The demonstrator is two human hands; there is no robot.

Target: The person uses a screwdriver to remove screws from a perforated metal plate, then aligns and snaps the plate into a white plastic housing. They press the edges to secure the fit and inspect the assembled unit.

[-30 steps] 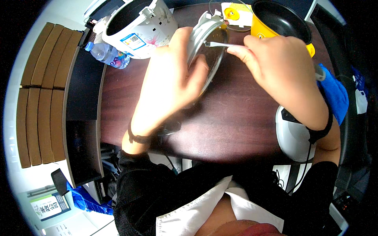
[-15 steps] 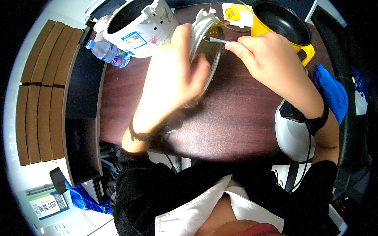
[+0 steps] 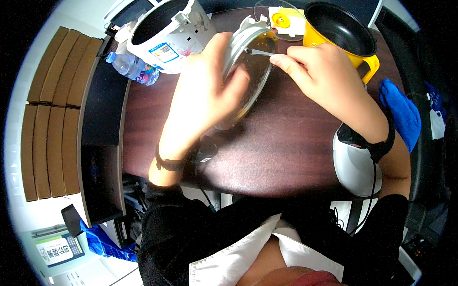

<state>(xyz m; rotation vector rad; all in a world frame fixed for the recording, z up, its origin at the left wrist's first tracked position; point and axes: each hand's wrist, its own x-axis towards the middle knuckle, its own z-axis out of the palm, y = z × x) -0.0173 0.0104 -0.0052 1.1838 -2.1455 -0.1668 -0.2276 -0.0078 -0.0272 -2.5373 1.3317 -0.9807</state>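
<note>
Lid [image 3: 248, 71] tilted more; left hand [image 3: 210, 90] grips, right hand [image 3: 319, 76] w/ tool [image 3: 257, 52].

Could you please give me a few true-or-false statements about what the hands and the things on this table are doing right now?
1. The left hand grips the round metal lid. True.
2. The right hand holds a thin tool whose tip is at the lid. True.
3. The yellow pot lies overturned on the table. False: it stands upright, its dark inside showing.
4. The blue cloth lies left of the left hand. False: it is at the right edge, beyond the right wrist.
5. A water bottle lies beside the white cooker body. True.
</note>
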